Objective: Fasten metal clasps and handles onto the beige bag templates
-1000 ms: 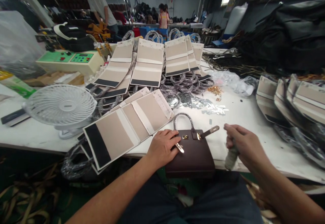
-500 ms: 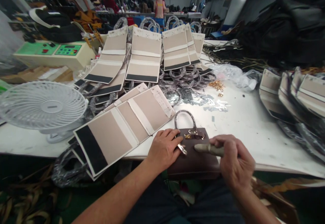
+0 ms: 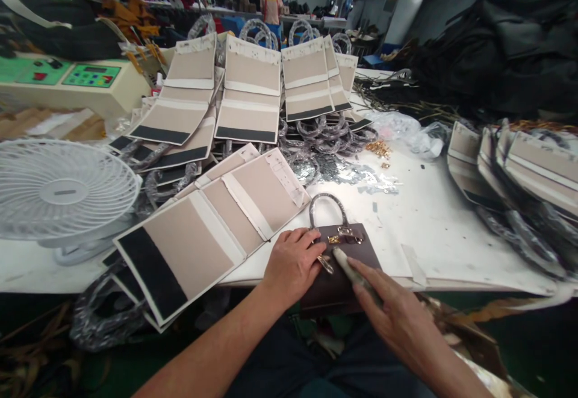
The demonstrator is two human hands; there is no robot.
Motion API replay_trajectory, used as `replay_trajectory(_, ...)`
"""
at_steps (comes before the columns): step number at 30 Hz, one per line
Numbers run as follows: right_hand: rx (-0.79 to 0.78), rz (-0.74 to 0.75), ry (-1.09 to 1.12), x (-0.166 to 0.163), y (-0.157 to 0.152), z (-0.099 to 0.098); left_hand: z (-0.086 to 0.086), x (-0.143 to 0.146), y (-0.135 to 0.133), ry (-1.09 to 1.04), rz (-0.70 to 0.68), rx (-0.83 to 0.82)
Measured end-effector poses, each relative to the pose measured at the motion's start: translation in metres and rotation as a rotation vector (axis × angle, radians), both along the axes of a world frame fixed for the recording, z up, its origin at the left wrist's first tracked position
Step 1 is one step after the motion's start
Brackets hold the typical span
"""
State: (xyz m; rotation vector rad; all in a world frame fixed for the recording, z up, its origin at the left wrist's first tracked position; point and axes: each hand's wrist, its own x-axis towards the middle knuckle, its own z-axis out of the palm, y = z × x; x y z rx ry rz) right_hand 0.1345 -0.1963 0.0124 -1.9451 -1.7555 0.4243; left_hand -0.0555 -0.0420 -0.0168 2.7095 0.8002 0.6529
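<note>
A small dark brown handbag [image 3: 356, 252] with a film-wrapped handle [image 3: 328, 198] lies at the table's front edge, its lower part over my lap. My left hand [image 3: 291, 265] grips its left side, fingers curled on the front. A shiny metal fitting [image 3: 326, 264] pokes out by the thumb and fingertips. Gold-coloured hardware [image 3: 334, 239] sits near the top of the bag. My right hand [image 3: 392, 307] has its fingers stretched out. Among them, a stained pale sheath [image 3: 350, 270], seemingly a finger cover, touches the bag front just below the hardware.
Beige bag panels [image 3: 171, 247] with black ends overlap on the left, beside a white fan [image 3: 63, 190]. More panels [image 3: 248, 112] and wrapped handles are piled behind. Loose metal pieces [image 3: 365, 178] lie mid-table. Further bag parts [image 3: 542, 175] stand at right. A person [image 3: 271, 6] is far back.
My right hand has moved left and its covered finger now points up-left, closer to the hardware. The left hand keeps its grip. The whole view has shifted slightly.
</note>
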Motion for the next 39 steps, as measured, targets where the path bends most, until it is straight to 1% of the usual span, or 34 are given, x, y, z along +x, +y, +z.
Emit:
replay_trajectory(5, -0.026, -0.010, -0.023, -0.011, 0.016, 0.005, 0.001, -0.002, 0.001, 0.014, -0.018, -0.019)
replay_trajectory(9, -0.152, 0.013, -0.088, -0.015, 0.027, 0.007, 0.003, -0.001, 0.003, 0.030, -0.017, -0.029)
replay_trajectory(11, -0.218, 0.003, -0.076, -0.017, 0.033, 0.008, 0.003, -0.001, 0.004, 0.040, -0.019, -0.033)
replay_trajectory(14, -0.259, -0.035, -0.020, -0.020, 0.041, 0.009, 0.004, 0.000, 0.005, 0.046, -0.023, -0.045)
replay_trajectory(21, -0.231, -0.041, 0.052, -0.020, 0.043, 0.007, 0.003, 0.001, 0.008, 0.057, -0.030, -0.078)
replay_trajectory(32, -0.172, -0.016, -0.005, -0.017, 0.045, 0.002, 0.000, 0.004, 0.010, 0.050, -0.031, -0.089)
replay_trajectory(39, -0.173, -0.015, -0.025, -0.017, 0.046, -0.003, 0.000, 0.005, 0.011, 0.058, -0.029, -0.076)
